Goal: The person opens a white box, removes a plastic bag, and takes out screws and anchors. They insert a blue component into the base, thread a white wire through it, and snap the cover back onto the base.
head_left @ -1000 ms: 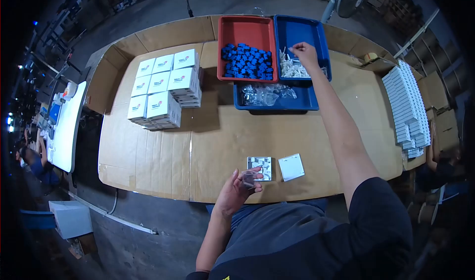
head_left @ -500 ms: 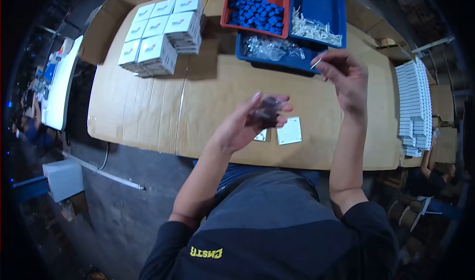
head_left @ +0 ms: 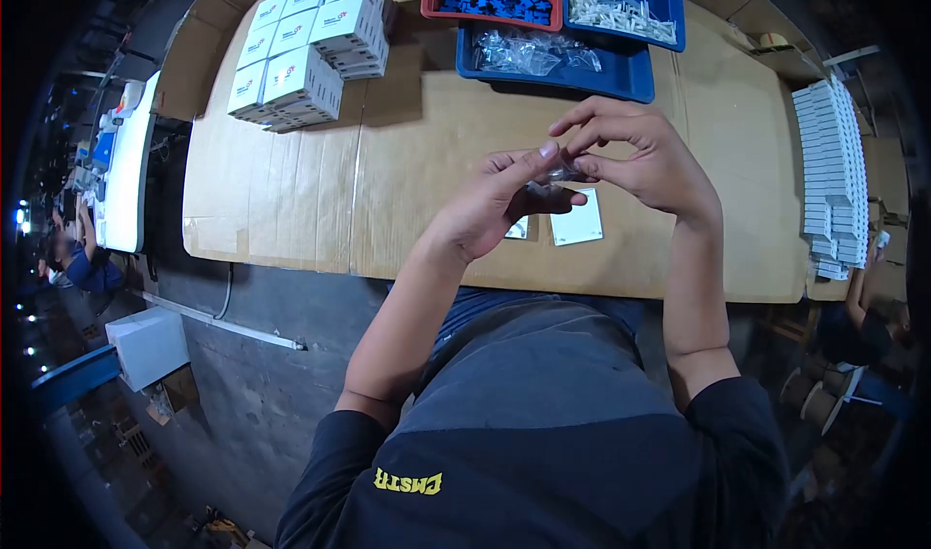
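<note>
Above the cardboard-covered table, my left hand point(head_left: 495, 200) has its fingers wrapped round a small clear plastic bag point(head_left: 560, 173), whose contents are too small to tell. My right hand point(head_left: 645, 156) meets it from the right, thumb and forefinger pinched at the bag's edge; what they hold there is hidden. Just below the hands lies a white square plate point(head_left: 578, 219), with a second small white piece point(head_left: 520, 228) partly covered by my left hand.
Stacked white boxes point(head_left: 301, 74) stand at the back left. At the back are a red tray point(head_left: 495, 18) of blue parts, a blue tray point(head_left: 676, 6) of white pieces and a blue tray point(head_left: 621, 85) of clear bags. White stacks point(head_left: 830, 171) stand right; people are at both sides.
My right hand has moved left and down from beside the trays, where it held a thin white piece, to the bag in my left hand. The view has shifted slightly.
</note>
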Action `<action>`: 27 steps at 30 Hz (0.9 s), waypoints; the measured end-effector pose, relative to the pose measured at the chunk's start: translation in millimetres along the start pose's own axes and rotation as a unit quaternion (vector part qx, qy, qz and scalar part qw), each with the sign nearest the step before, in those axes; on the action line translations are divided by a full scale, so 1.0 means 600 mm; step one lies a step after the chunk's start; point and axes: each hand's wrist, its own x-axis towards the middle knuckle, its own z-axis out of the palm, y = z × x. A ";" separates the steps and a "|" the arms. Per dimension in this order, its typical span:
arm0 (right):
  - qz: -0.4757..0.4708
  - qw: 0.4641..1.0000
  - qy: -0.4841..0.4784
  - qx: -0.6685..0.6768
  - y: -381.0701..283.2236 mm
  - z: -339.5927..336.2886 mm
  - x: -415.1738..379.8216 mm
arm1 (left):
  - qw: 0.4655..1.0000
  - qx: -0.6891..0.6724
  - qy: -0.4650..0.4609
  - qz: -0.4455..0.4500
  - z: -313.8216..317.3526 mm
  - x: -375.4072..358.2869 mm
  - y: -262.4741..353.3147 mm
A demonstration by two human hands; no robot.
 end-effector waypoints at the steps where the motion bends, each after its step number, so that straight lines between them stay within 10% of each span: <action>1: 0.003 1.000 -0.026 -0.006 0.002 -0.003 0.000 | 1.000 -0.002 0.004 -0.004 -0.001 0.000 -0.001; 11: 0.116 0.969 -0.099 0.195 0.006 0.004 -0.015 | 0.999 -0.031 0.007 0.006 0.004 -0.001 -0.004; 27: 0.125 0.972 -0.162 0.119 0.027 0.004 -0.008 | 1.000 0.001 0.003 -0.014 -0.008 0.009 -0.012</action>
